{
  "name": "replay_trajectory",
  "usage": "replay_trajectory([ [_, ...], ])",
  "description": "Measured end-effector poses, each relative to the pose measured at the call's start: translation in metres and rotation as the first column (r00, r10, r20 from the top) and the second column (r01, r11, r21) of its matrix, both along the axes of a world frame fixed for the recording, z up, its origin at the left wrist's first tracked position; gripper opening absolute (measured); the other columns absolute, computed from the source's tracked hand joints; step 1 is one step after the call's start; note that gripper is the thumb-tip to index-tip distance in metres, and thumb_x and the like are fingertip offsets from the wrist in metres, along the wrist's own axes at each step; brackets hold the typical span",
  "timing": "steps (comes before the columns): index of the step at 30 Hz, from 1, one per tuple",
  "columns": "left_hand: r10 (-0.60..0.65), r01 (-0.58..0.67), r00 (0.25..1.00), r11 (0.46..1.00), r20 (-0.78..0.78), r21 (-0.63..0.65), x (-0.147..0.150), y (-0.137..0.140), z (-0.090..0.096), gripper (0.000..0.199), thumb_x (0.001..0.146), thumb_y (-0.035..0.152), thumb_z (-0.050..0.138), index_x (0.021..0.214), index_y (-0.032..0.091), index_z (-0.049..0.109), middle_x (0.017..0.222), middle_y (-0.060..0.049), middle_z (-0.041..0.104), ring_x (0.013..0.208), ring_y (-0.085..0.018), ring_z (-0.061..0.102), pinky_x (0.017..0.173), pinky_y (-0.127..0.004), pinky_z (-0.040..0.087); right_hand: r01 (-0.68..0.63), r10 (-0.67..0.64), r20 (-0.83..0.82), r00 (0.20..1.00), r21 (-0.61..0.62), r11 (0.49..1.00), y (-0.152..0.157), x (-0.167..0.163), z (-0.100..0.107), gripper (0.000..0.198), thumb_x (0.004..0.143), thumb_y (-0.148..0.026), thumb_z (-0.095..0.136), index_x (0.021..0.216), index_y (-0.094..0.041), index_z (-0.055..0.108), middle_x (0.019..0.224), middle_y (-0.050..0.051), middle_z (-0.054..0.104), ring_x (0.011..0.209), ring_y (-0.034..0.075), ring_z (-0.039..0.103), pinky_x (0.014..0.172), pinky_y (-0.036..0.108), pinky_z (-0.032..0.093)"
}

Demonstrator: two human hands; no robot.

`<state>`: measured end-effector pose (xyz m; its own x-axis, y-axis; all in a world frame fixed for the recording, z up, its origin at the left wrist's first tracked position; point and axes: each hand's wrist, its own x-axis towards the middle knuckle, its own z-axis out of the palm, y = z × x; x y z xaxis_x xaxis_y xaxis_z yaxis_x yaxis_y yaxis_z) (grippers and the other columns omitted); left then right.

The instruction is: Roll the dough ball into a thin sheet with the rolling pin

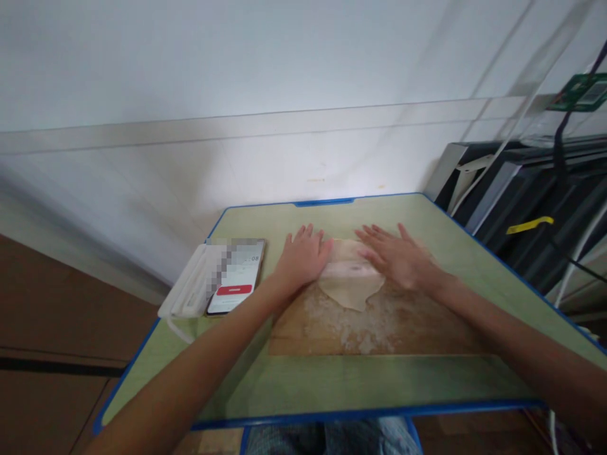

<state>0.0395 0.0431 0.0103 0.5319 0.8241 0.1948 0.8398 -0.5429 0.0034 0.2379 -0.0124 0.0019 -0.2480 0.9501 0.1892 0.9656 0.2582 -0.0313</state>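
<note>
Item: dough sheet [351, 292] on floured wooden board [379, 328], mid green desk [332, 379].
Rolling pin [348, 270] lay across dough, long axis left-right, blurred.
Our left hand [303, 258] and right hand [396, 256] were flat, fingers spread, palms pressing pin ends, gripping nothing.
We judged even pressure both sides best.
Phone [237, 276] at left.

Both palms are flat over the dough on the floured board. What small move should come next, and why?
Probably draw both hands back toward the body. The left hand and right hand sit at the far end of the dough, pressing what seems a rolling pin, while the near flap looks unrolled above the floured board.
</note>
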Motion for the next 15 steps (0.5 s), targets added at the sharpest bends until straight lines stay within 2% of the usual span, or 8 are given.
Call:
replay_trajectory([
  [3,0.045,-0.045,0.999,0.999,0.009,0.014,0.005,0.024,0.006,0.051,0.098,0.035,0.016,0.108,0.011,0.060,0.121,-0.016,0.058,0.118,-0.025,0.049,0.098,-0.040,0.036,0.010,-0.010,-0.011,1.000,-0.019,1.000,0.029,0.003,0.005,0.062,0.094,-0.049,0.012,0.141,-0.014,0.031,0.145,0.016,0.033,0.135,0.029,0.025,0.103,0.062,0.024],
  [5,0.058,-0.058,0.998,0.998,0.004,0.012,0.004,0.023,0.008,0.053,0.098,0.034,0.015,0.103,0.011,0.062,0.113,-0.015,0.062,0.111,-0.023,0.054,0.095,-0.038,0.038,-0.019,0.018,-0.009,1.000,-0.031,0.999,0.031,0.004,0.005,0.062,0.094,-0.049,0.012,0.141,-0.014,0.031,0.145,0.016,0.033,0.135,0.029,0.025,0.102,0.059,0.027],
  [8,0.019,-0.019,1.000,1.000,-0.015,0.000,-0.004,-0.005,0.006,0.051,0.097,0.040,0.018,0.109,0.014,0.061,0.114,-0.013,0.062,0.112,-0.024,0.053,0.096,-0.040,0.037,-0.088,0.088,0.002,0.996,-0.039,0.995,0.005,0.003,-0.002,0.063,0.094,-0.050,0.016,0.140,-0.012,0.033,0.144,0.016,0.035,0.135,0.027,0.026,0.106,0.054,0.024],
  [10,-0.048,0.048,0.998,0.999,-0.028,0.002,-0.012,-0.032,0.002,0.048,0.095,0.048,0.024,0.120,0.020,0.055,0.126,-0.009,0.056,0.122,-0.025,0.045,0.103,-0.043,0.031,-0.137,0.138,0.004,0.990,-0.023,0.990,-0.025,0.002,-0.008,0.063,0.093,-0.052,0.020,0.141,-0.012,0.031,0.144,0.015,0.035,0.135,0.024,0.027,0.109,0.051,0.020],
  [11,-0.076,0.076,0.997,0.997,-0.034,0.003,-0.016,-0.046,0.001,0.049,0.095,0.048,0.024,0.125,0.021,0.051,0.130,-0.009,0.053,0.124,-0.025,0.043,0.104,-0.044,0.030,-0.185,0.185,0.002,0.983,0.024,0.983,-0.039,0.002,-0.012,0.063,0.093,-0.052,0.023,0.142,-0.012,0.029,0.144,0.015,0.036,0.135,0.023,0.027,0.109,0.050,0.020],
  [13,-0.107,0.109,0.993,0.994,-0.053,0.030,-0.022,-0.067,-0.003,0.056,0.094,0.052,0.024,0.134,0.018,0.042,0.140,-0.011,0.044,0.129,-0.028,0.037,0.105,-0.047,0.028,-0.213,0.216,-0.013,0.976,0.116,0.970,-0.063,0.002,-0.019,0.063,0.093,-0.050,0.030,0.145,-0.016,0.021,0.144,0.013,0.037,0.135,0.021,0.028,0.109,0.050,0.022],
  [15,-0.098,0.101,0.993,0.994,-0.067,0.050,-0.023,-0.075,-0.005,0.063,0.092,0.055,0.025,0.137,0.014,0.038,0.145,-0.013,0.037,0.132,-0.031,0.032,0.106,-0.049,0.026,-0.226,0.232,-0.030,0.972,0.133,0.965,-0.073,0.003,-0.022,0.063,0.092,-0.048,0.034,0.146,-0.019,0.016,0.144,0.011,0.037,0.134,0.019,0.029,0.109,0.050,0.022],
])
